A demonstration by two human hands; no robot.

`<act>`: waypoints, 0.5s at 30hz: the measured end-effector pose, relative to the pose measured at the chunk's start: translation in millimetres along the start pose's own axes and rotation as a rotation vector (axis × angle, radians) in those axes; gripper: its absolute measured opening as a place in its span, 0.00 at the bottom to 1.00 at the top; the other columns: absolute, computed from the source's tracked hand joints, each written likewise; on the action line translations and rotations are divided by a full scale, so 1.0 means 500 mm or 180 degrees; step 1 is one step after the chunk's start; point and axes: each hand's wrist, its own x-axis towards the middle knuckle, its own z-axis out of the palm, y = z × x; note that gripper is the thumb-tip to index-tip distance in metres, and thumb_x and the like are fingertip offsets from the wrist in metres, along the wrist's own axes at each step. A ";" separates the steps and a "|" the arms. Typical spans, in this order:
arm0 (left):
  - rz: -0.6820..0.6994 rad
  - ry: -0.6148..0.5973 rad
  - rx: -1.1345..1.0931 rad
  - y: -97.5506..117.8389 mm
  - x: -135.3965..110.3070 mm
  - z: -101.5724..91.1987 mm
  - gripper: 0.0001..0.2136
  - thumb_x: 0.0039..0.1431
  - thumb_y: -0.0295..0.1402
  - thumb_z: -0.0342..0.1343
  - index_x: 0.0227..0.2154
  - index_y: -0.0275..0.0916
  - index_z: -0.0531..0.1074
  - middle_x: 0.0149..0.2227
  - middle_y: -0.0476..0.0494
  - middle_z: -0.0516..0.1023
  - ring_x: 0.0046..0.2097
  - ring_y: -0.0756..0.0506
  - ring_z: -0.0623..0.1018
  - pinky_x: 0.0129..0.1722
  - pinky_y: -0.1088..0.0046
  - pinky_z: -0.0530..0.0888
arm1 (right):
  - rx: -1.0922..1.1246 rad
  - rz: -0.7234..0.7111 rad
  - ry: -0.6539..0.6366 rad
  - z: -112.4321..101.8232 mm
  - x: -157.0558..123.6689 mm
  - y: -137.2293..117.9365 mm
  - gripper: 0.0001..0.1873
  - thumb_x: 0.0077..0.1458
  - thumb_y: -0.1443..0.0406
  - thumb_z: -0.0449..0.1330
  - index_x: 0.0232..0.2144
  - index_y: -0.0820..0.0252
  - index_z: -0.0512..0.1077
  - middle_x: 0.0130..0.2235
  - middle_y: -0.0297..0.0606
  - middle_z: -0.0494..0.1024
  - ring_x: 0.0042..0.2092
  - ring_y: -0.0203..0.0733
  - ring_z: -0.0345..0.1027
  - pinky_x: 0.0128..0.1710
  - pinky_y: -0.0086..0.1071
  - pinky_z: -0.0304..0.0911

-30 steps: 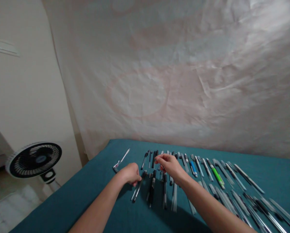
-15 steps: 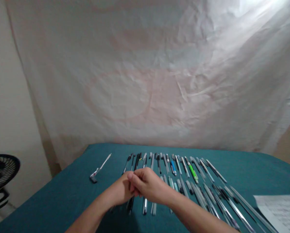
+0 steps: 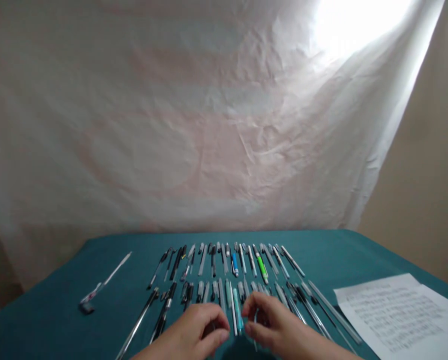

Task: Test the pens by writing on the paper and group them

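My left hand [image 3: 201,325] is low over the front row of pens, its fingers curled and a gap between thumb and index finger. Facing it, my right hand [image 3: 271,320] hovers with bent fingers, thumb apart from them. I see nothing held in either hand. Between the two hands lie a white pen [image 3: 233,312] and a teal pen [image 3: 238,312]. A clear pen [image 3: 137,322] and a black pen [image 3: 163,315] lie left of my left hand. Clear pens [image 3: 314,312] lie to the right of my right hand, which covers parts of others.
Behind is a row of pens, including a blue pen [image 3: 235,265] and a green highlighter [image 3: 262,269]. A white stick-like item [image 3: 113,272] with a dark end lies far left. Written paper sheets [image 3: 396,315] lie right on the teal tablecloth [image 3: 51,310]. A pale sheet [image 3: 208,150] hangs behind.
My hands were clasped together above the pens; now they are apart and lower, uncovering the middle pens. The view has turned right, so the fan has left it and more paper shows.
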 end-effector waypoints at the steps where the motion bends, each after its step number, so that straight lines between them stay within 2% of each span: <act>1: 0.0014 -0.0052 -0.0094 0.008 0.012 0.008 0.07 0.54 0.32 0.50 0.31 0.38 0.72 0.28 0.49 0.73 0.32 0.47 0.72 0.31 0.76 0.65 | 0.0124 0.0070 0.0081 -0.015 -0.005 -0.001 0.07 0.46 0.69 0.57 0.32 0.62 0.64 0.25 0.27 0.62 0.24 0.28 0.54 0.22 0.22 0.51; 4: 0.0054 -0.0175 -0.0717 0.020 0.061 0.049 0.07 0.53 0.34 0.52 0.30 0.38 0.71 0.25 0.51 0.71 0.28 0.48 0.72 0.28 0.76 0.66 | 0.0571 0.0206 0.0191 -0.042 -0.010 -0.004 0.10 0.48 0.62 0.57 0.31 0.60 0.61 0.23 0.25 0.60 0.19 0.26 0.50 0.17 0.22 0.48; 7: 0.0283 0.0033 -0.1688 0.015 0.113 0.114 0.12 0.54 0.42 0.51 0.33 0.38 0.67 0.29 0.50 0.70 0.25 0.51 0.71 0.24 0.77 0.66 | 0.0855 0.0118 0.0326 -0.056 -0.008 -0.001 0.12 0.48 0.58 0.57 0.29 0.59 0.59 0.21 0.24 0.60 0.18 0.25 0.47 0.16 0.21 0.44; 9: 0.0360 0.0129 -0.2071 0.006 0.139 0.158 0.17 0.54 0.48 0.49 0.35 0.38 0.64 0.31 0.48 0.69 0.23 0.53 0.69 0.21 0.78 0.64 | 0.0972 -0.0024 0.0415 -0.064 -0.008 0.003 0.12 0.48 0.58 0.58 0.28 0.58 0.59 0.22 0.25 0.61 0.19 0.26 0.51 0.17 0.21 0.46; 12: 0.0552 0.0349 -0.2263 -0.009 0.152 0.200 0.20 0.55 0.52 0.47 0.36 0.38 0.63 0.30 0.49 0.68 0.21 0.53 0.68 0.20 0.79 0.63 | 0.1086 -0.0204 0.0458 -0.070 -0.007 0.009 0.10 0.49 0.60 0.57 0.28 0.59 0.59 0.24 0.26 0.63 0.23 0.28 0.56 0.21 0.22 0.51; 15: 0.0726 0.0710 -0.2108 -0.019 0.141 0.211 0.18 0.58 0.50 0.45 0.35 0.38 0.63 0.26 0.51 0.66 0.23 0.52 0.69 0.23 0.78 0.65 | 0.1060 -0.0239 0.0401 -0.067 -0.005 0.015 0.08 0.51 0.62 0.55 0.29 0.60 0.60 0.23 0.26 0.62 0.23 0.28 0.55 0.21 0.22 0.50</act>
